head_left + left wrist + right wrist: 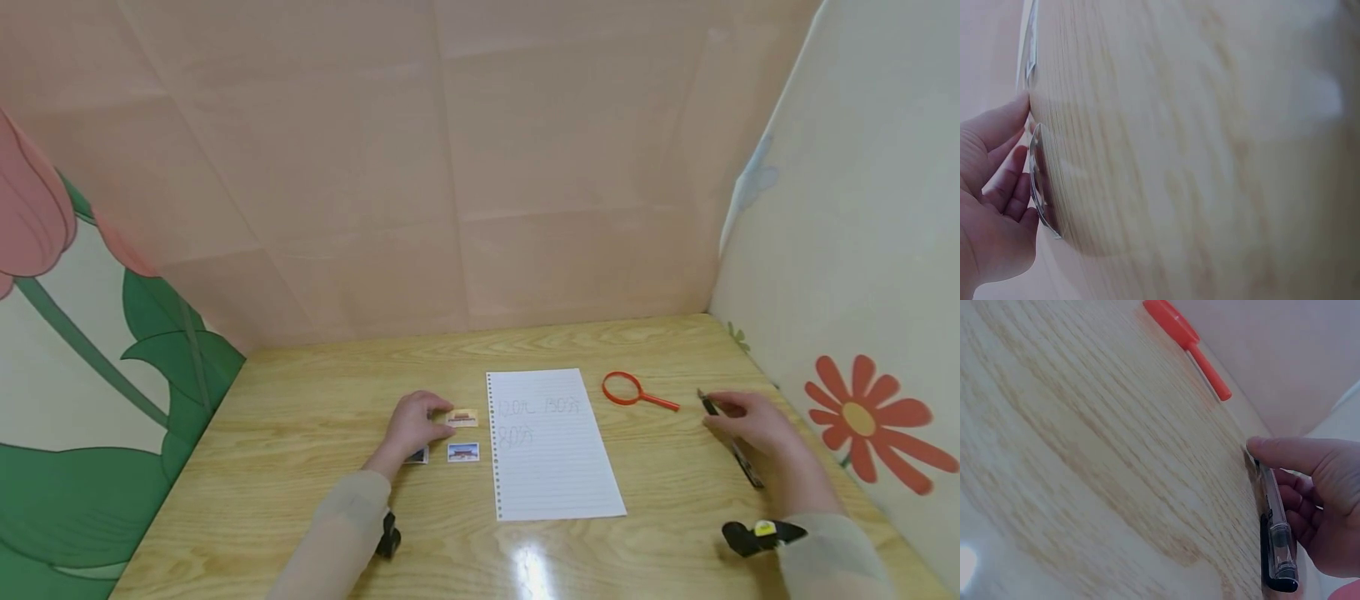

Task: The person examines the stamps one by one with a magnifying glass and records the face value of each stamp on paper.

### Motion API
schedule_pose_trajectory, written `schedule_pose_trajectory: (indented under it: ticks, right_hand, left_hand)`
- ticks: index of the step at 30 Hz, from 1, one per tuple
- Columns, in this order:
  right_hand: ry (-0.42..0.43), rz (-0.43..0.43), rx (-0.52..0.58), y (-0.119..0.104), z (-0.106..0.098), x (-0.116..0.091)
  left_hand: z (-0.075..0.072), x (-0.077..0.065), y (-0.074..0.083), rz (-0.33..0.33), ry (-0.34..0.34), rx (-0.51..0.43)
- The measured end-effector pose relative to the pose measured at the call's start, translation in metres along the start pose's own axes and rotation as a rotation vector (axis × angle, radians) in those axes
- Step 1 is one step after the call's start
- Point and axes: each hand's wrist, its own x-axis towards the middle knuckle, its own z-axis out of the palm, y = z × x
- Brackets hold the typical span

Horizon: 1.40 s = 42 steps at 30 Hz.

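Observation:
My left hand (pixel 417 423) holds the left end of a small yellow postage stamp (pixel 463 418) at the table, thumb and fingertip at its edges. Below that lies a blue stamp with a building on it (pixel 463 452). A dark stamp (pixel 417 456) is partly hidden under the left hand; in the left wrist view, a curled stamp (pixel 1044 187) stands beside the fingers. At the right, my right hand (pixel 753 423) pinches a clear-barrelled black pen (pixel 742 462) near its tip. The right wrist view shows the pen (pixel 1277 531) low along the tabletop, with the thumb at its far end.
A lined sheet of paper (pixel 551 475) with handwriting at its top lies mid-table. Right of it rests a red magnifying glass (pixel 660 402). A pink covering (pixel 360 208) hangs behind the table, and a flower-patterned wall (pixel 847 275) borders the right side.

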Motion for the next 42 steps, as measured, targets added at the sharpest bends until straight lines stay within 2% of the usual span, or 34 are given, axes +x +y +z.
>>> schedule_pose_trajectory:
  ticks: [8, 27, 34, 42]
  right_hand:
    - [0.029, 0.028, 0.007, 0.000, 0.003, -0.001]
    - [0.160, 0.072, -0.019, -0.002, 0.012, -0.009]
    - [0.158, 0.107, -0.013, -0.011, 0.010, -0.015]
    - [0.165, 0.076, 0.021, -0.014, 0.012, -0.021]
  left_hand:
    - [0.001, 0.001, 0.001, -0.024, 0.004, -0.025]
    - [0.000, -0.001, 0.001, -0.007, 0.000, -0.040]
    - [0.000, -0.001, 0.001, -0.004, 0.000, -0.037]
    - [-0.001, -0.001, 0.001, -0.003, -0.003, -0.039]
